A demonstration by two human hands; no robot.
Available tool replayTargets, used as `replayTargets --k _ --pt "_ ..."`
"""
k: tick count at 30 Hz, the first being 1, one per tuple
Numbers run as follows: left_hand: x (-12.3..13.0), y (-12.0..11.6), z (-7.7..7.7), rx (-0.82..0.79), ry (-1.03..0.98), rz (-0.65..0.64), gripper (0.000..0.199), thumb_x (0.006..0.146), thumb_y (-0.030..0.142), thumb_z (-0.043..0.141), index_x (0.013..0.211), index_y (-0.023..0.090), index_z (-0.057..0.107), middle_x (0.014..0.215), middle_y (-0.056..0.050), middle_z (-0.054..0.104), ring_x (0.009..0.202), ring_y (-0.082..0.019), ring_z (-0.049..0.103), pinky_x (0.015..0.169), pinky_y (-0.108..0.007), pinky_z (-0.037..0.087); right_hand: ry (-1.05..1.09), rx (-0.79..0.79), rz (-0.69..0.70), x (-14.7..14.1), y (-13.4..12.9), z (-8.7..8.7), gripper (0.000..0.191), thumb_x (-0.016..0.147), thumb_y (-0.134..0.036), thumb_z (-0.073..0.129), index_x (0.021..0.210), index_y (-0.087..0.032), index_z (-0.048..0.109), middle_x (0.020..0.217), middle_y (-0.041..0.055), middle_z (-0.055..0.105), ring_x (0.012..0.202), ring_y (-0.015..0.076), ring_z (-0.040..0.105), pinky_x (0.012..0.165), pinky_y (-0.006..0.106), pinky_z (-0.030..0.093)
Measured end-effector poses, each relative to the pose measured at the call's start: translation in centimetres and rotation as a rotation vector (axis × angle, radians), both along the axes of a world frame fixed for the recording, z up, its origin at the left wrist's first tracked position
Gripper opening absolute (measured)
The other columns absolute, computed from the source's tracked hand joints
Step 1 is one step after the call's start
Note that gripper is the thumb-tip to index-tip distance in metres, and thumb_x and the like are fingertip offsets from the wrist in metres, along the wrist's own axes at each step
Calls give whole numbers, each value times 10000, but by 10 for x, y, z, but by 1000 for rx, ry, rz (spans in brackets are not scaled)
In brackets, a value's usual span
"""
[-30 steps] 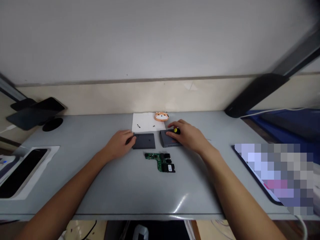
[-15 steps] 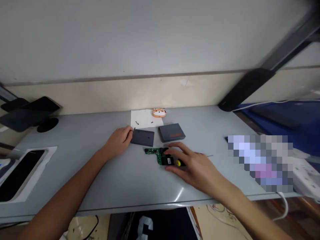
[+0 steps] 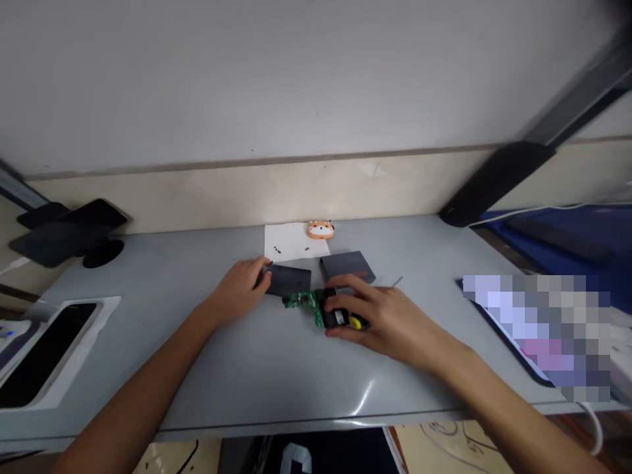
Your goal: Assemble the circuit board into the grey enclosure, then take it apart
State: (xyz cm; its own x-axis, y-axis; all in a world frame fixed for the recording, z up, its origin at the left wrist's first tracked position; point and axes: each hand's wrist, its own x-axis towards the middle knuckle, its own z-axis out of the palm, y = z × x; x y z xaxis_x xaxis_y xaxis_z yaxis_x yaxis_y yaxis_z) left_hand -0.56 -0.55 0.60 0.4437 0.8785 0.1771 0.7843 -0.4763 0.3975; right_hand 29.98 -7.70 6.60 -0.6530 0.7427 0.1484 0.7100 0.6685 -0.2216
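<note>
My right hand (image 3: 382, 315) pinches the black connector end of a green circuit board (image 3: 301, 301) lying on the grey table (image 3: 257, 362). The same hand also carries a small screwdriver: its yellow cap (image 3: 355, 322) shows under the fingers and its thin shaft (image 3: 396, 282) sticks out behind. My left hand (image 3: 241, 286) holds the left edge of a flat dark grey plate (image 3: 292, 280), just above the board. A dark grey case (image 3: 347, 264) with a red label sits behind my right hand.
A white paper (image 3: 292, 241) with tiny screws and an orange toy (image 3: 320, 229) lie by the wall. A black lamp arm (image 3: 494, 179) slants at the right. A phone on a stand (image 3: 69, 224) and another phone (image 3: 42, 342) are at the left.
My right hand left the grey case, came down to the circuit board and took its connector end. The board has since slid slightly toward the flat plate. My left hand stayed put.
</note>
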Motion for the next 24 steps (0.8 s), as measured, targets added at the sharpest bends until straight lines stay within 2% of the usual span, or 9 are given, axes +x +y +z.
replayTargets --k 4,8,13,16,24 --pt "-3 3 -2 -38 -80 -24 253 1030 258 410 1151 197 624 1003 -69 718 905 -219 659 830 -359 491 -108 109 -73 -24 36 12 331 968 -529 596 1164 -278 687 1309 72 645 676 167 673 595 324 446" --pt "-8 8 -7 -86 -169 -38 318 978 153 371 1085 210 665 991 -42 724 921 -203 662 850 -341 498 -125 113 -54 -44 55 5 321 936 -499 662 1139 -253 695 1252 76 662 687 167 663 563 306 371" --pt "-8 8 -8 -61 -157 -32 363 910 133 440 1172 213 678 1022 -46 728 924 -208 666 847 -336 500 -84 128 -94 -39 49 -8 304 943 -504 652 1121 -261 699 1210 46 661 683 164 647 568 325 365" --pt "-8 7 -5 -98 -159 -52 410 881 129 473 1229 224 668 912 -25 713 789 -184 640 745 -304 487 -78 132 -137 -33 46 -10 300 948 -509 642 1099 -255 700 1204 40 656 673 160 638 566 329 364" --pt "-10 5 -5 -47 -139 -62 328 910 231 552 1217 217 668 761 7 631 697 -159 576 704 -293 463 -77 83 -125 -38 48 -11 277 947 -489 645 1093 -260 699 1214 26 656 613 141 590 549 337 339"
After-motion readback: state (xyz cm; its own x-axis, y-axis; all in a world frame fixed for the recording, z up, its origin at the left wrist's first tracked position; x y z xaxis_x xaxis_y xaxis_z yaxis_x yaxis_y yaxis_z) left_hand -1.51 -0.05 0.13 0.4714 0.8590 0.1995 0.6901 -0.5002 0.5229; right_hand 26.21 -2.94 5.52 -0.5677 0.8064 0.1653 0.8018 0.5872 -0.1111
